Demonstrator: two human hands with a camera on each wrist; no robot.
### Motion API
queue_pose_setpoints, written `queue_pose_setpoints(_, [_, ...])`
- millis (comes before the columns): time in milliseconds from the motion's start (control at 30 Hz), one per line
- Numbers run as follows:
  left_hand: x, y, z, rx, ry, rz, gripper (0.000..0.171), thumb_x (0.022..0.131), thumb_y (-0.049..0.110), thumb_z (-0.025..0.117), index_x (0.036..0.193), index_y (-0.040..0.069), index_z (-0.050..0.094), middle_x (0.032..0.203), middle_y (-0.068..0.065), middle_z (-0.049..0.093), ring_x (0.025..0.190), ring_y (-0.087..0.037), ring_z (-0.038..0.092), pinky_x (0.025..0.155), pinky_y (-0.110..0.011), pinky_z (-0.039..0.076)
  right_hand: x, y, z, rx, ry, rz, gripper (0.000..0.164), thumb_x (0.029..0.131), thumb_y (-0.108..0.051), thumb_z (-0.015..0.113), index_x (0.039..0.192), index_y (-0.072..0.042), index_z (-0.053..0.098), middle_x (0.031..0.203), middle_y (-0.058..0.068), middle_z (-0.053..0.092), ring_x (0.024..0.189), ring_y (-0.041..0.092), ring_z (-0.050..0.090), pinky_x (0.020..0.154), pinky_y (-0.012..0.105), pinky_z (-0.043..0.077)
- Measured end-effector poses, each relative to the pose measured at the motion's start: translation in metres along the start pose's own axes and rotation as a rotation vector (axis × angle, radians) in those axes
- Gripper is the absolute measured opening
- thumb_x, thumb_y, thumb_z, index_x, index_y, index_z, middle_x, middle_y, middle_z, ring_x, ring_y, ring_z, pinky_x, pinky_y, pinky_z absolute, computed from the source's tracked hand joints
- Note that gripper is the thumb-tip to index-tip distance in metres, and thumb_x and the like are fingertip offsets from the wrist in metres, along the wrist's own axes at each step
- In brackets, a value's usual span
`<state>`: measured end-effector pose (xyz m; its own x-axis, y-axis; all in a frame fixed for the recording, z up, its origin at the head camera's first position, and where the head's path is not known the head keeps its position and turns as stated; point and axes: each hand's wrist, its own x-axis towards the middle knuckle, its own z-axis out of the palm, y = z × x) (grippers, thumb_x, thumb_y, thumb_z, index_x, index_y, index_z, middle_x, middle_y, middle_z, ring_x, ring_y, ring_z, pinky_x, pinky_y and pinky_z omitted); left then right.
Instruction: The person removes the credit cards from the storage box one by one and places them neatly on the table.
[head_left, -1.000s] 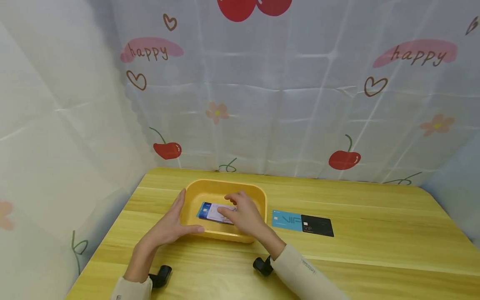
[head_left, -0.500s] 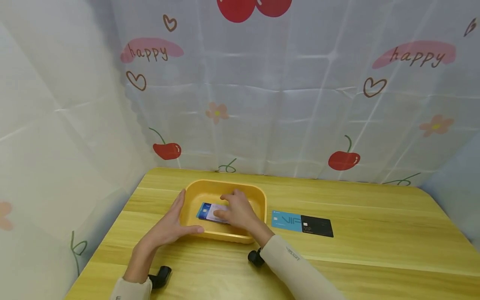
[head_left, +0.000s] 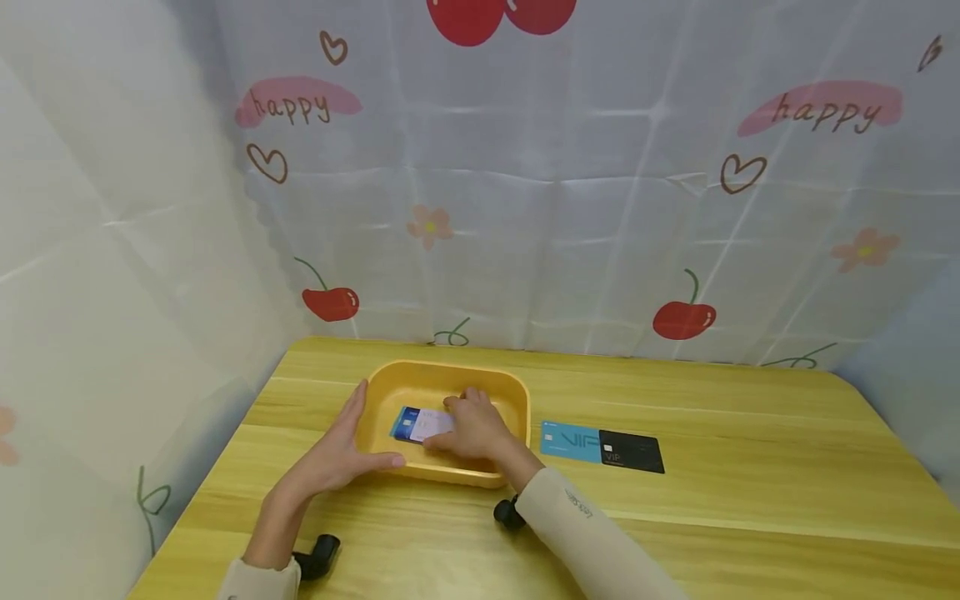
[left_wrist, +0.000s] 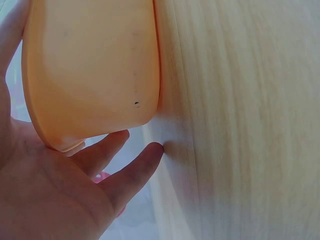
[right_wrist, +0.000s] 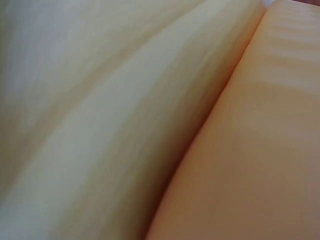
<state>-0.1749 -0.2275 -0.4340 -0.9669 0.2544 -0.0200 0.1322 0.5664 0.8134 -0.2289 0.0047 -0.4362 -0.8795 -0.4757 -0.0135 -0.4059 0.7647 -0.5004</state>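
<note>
A yellow plastic tray [head_left: 491, 377] stands on the wooden table in the head view. Inside lies a small stack of overlapping cards, a lilac card [head_left: 433, 422] on top and a dark blue card [head_left: 406, 422] showing at its left. My left hand [head_left: 339, 448] spreads round the tray's near left corner, thumb along the front rim and straight fingers against the left wall. In the left wrist view, that corner sits between thumb and fingers. My right hand [head_left: 476, 429] reaches down over the cards' right end, thumb at the near edge, fingertips by the far edge; I cannot tell whether it grips them.
Right of the tray, a light blue VIP card [head_left: 570, 441] and a black VIP card [head_left: 632, 452] lie overlapping on the table [head_left: 750, 517]. A printed curtain [head_left: 525, 208] hangs behind the table. Black wrist mounts [head_left: 318, 556] show below both hands.
My right hand has shifted left and lowered onto the cards, its thumb moving from above them to their near edge. The left hand holds its place at the tray corner.
</note>
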Motion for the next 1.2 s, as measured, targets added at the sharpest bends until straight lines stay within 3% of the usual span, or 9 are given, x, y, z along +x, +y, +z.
queue_pose_setpoints(333, [0.0027, 0.0006, 0.0011, 0.006, 0.002, -0.007, 0.125, 0.080, 0.039, 0.082, 0.157, 0.004, -0.009, 0.163, -0.018, -0.007, 0.147, -0.041, 0.002, 0.113, -0.062, 0.012, -0.0050, -0.0036, -0.0001, -0.123, 0.002, -0.003, 0.054, 0.080, -0.038, 0.082, 0.119, -0.004, 0.067, 0.102, 0.005, 0.048, 0.093, 0.021, 0.040, 0.078, 0.034, 0.040])
queue_pose_setpoints(800, [-0.0002, -0.0011, 0.0003, -0.006, -0.003, -0.012, 0.125, 0.080, 0.039, 0.083, 0.157, 0.006, -0.010, 0.163, -0.017, -0.008, 0.147, -0.041, 0.000, 0.112, -0.063, 0.011, -0.0044, -0.0019, 0.0016, -0.041, 0.004, 0.006, 0.056, 0.081, -0.039, 0.081, 0.123, -0.003, 0.066, 0.107, 0.007, 0.051, 0.093, 0.021, 0.043, 0.079, 0.035, 0.040])
queue_pose_setpoints(1200, [-0.0003, -0.0007, 0.0004, -0.008, -0.005, -0.010, 0.125, 0.080, 0.038, 0.082, 0.157, 0.005, -0.011, 0.163, -0.017, -0.008, 0.147, -0.040, 0.000, 0.113, -0.063, 0.011, -0.0039, -0.0007, 0.0014, 0.011, 0.019, -0.027, 0.057, 0.083, -0.030, 0.080, 0.129, -0.002, 0.062, 0.106, 0.008, 0.057, 0.092, 0.021, 0.047, 0.081, 0.034, 0.042])
